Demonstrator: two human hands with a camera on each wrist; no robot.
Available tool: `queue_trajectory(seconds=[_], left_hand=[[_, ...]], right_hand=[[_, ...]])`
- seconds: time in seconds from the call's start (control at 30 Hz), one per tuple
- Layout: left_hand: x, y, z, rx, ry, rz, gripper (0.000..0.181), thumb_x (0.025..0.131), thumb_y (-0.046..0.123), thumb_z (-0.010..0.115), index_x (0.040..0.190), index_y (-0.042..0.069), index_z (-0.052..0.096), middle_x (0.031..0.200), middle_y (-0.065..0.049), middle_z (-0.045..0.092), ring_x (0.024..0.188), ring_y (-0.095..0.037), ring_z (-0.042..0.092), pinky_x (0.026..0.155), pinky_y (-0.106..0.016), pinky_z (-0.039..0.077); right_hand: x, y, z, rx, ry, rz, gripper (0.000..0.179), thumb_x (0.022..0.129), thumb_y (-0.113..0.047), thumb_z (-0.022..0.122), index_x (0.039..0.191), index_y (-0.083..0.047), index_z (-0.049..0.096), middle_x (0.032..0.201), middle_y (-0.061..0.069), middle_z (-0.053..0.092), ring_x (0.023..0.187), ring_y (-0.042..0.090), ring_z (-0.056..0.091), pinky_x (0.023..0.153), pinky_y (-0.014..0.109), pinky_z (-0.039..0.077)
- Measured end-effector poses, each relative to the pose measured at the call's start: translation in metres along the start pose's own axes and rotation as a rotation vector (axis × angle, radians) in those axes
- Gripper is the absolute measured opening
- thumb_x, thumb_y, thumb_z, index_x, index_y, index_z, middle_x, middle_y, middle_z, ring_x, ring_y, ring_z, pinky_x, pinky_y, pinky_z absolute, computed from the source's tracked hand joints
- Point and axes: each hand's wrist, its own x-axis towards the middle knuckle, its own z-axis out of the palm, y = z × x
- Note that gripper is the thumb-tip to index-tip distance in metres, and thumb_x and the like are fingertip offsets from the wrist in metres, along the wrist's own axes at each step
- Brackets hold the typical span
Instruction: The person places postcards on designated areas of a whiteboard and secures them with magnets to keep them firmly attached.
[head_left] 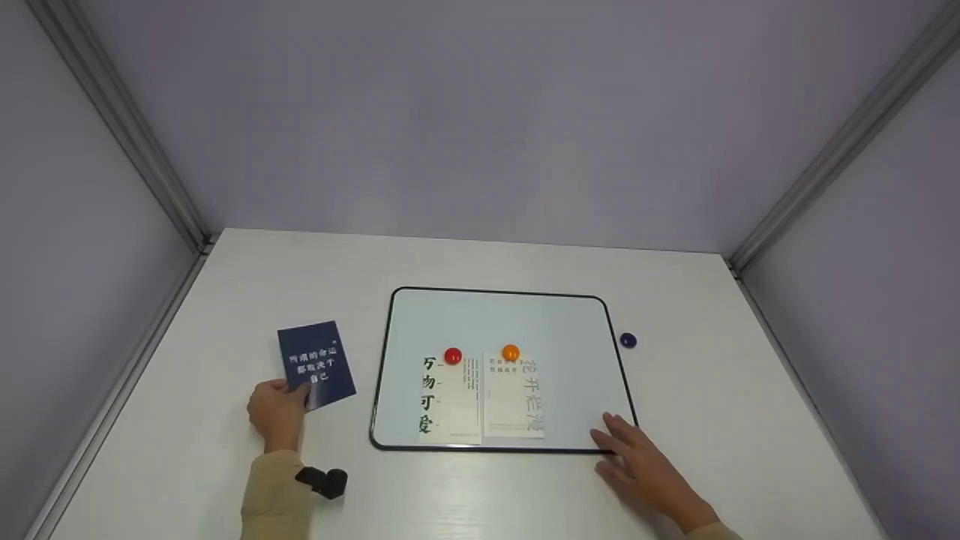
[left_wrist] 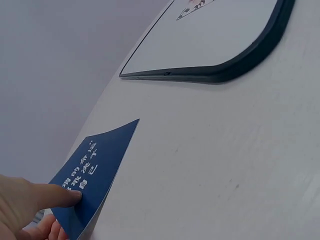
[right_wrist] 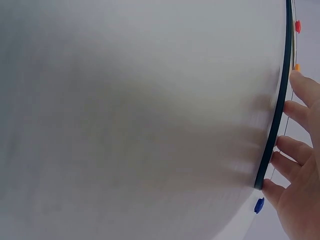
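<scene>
My left hand (head_left: pixel 277 414) pinches a dark blue card (head_left: pixel 319 360) with white characters by its lower edge, left of the whiteboard. The left wrist view shows the thumb (left_wrist: pixel 60 196) pressed on the card's printed face, and the card bends slightly. Fingers spread, my right hand (head_left: pixel 645 469) touches the lower right corner of the black-framed whiteboard (head_left: pixel 570 330). On the board lie two pale printed cards side by side: one card (head_left: pixel 457 409) with a red round magnet (head_left: pixel 453 356) at its top, the other card (head_left: pixel 510 405) with an orange magnet (head_left: pixel 511 352) at its top.
A dark blue round magnet (head_left: pixel 628 340) lies on the white table (head_left: pixel 300 270), just beyond the board's right edge. Grey walls (head_left: pixel 480 120) rise behind the table and on both sides. A black device (head_left: pixel 324 481) sits at the left wrist.
</scene>
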Motion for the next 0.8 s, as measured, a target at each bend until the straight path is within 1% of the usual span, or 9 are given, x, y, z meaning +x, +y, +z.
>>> queue_trajectory(seconds=[0.07, 0.13, 0.2, 0.27, 0.4, 0.53, 0.67, 0.8], left_hand=[[-0.0008, -0.0012, -0.0004, -0.041, 0.007, 0.005, 0.037, 0.088, 0.010, 0.063, 0.115, -0.013, 0.053, 0.116, -0.033, 0.057, 0.107, -0.043, 0.053, 0.094, -0.051, 0.042], [-0.0010, -0.0025, -0.0003, -0.074, 0.015, 0.009, 0.035, 0.087, 0.010, 0.063, 0.114, -0.011, 0.052, 0.113, -0.031, 0.058, 0.104, -0.040, 0.055, 0.088, -0.047, 0.044], [-0.0004, -0.0032, 0.0000, -0.097, 0.020, 0.018, 0.034, 0.087, 0.010, 0.064, 0.112, -0.010, 0.052, 0.111, -0.031, 0.060, 0.102, -0.040, 0.056, 0.084, -0.043, 0.044], [0.0008, -0.0034, 0.0001, -0.115, 0.006, 0.024, 0.034, 0.088, 0.011, 0.064, 0.112, -0.010, 0.052, 0.111, -0.032, 0.061, 0.102, -0.041, 0.057, 0.084, -0.042, 0.044], [0.0011, -0.0029, -0.0020, -0.154, -0.047, 0.019, 0.038, 0.090, 0.012, 0.062, 0.118, -0.011, 0.049, 0.122, -0.036, 0.059, 0.113, -0.043, 0.056, 0.095, -0.046, 0.044], [0.0018, -0.0020, -0.0046, -0.192, -0.115, -0.018, 0.044, 0.093, 0.013, 0.058, 0.126, -0.012, 0.045, 0.132, -0.036, 0.052, 0.124, -0.045, 0.053, 0.106, -0.048, 0.042], [0.0040, -0.0019, -0.0050, -0.215, -0.169, -0.046, 0.049, 0.094, 0.015, 0.058, 0.131, -0.013, 0.042, 0.137, -0.037, 0.046, 0.130, -0.046, 0.048, 0.110, -0.049, 0.040], [0.0049, -0.0039, -0.0046, -0.192, -0.173, -0.033, 0.048, 0.094, 0.016, 0.058, 0.128, -0.014, 0.046, 0.134, -0.035, 0.049, 0.129, -0.045, 0.049, 0.111, -0.050, 0.039]], right_hand=[[-0.0002, -0.0002, -0.0003, -0.001, -0.002, -0.003, 0.049, 0.092, -0.042, 0.059, 0.137, -0.022, 0.054, 0.155, 0.010, 0.040, 0.144, 0.033, 0.036, 0.114, 0.052, 0.036], [-0.0001, -0.0001, -0.0003, -0.003, -0.004, -0.003, 0.049, 0.092, -0.042, 0.059, 0.137, -0.022, 0.054, 0.155, 0.010, 0.040, 0.144, 0.033, 0.036, 0.114, 0.052, 0.036], [0.0000, -0.0001, -0.0004, 0.001, -0.001, -0.005, 0.050, 0.092, -0.042, 0.059, 0.137, -0.021, 0.054, 0.154, 0.010, 0.040, 0.143, 0.033, 0.037, 0.114, 0.053, 0.036], [0.0003, -0.0002, -0.0002, 0.006, 0.004, -0.008, 0.050, 0.092, -0.043, 0.059, 0.137, -0.021, 0.055, 0.154, 0.011, 0.041, 0.143, 0.034, 0.037, 0.113, 0.053, 0.036], [0.0005, -0.0003, 0.0002, 0.010, 0.009, -0.006, 0.050, 0.092, -0.044, 0.059, 0.136, -0.021, 0.055, 0.153, 0.011, 0.041, 0.143, 0.034, 0.038, 0.113, 0.054, 0.036], [0.0003, -0.0001, 0.0002, 0.010, 0.001, 0.003, 0.050, 0.092, -0.043, 0.059, 0.137, -0.022, 0.055, 0.154, 0.009, 0.040, 0.144, 0.033, 0.036, 0.114, 0.052, 0.036], [0.0001, 0.0004, 0.0002, 0.012, 0.000, 0.004, 0.049, 0.092, -0.041, 0.060, 0.137, -0.022, 0.055, 0.155, 0.009, 0.040, 0.144, 0.032, 0.036, 0.114, 0.052, 0.035], [-0.0003, 0.0004, 0.0005, 0.012, 0.003, 0.006, 0.049, 0.092, -0.042, 0.060, 0.136, -0.022, 0.055, 0.155, 0.008, 0.040, 0.144, 0.032, 0.036, 0.114, 0.052, 0.035]])
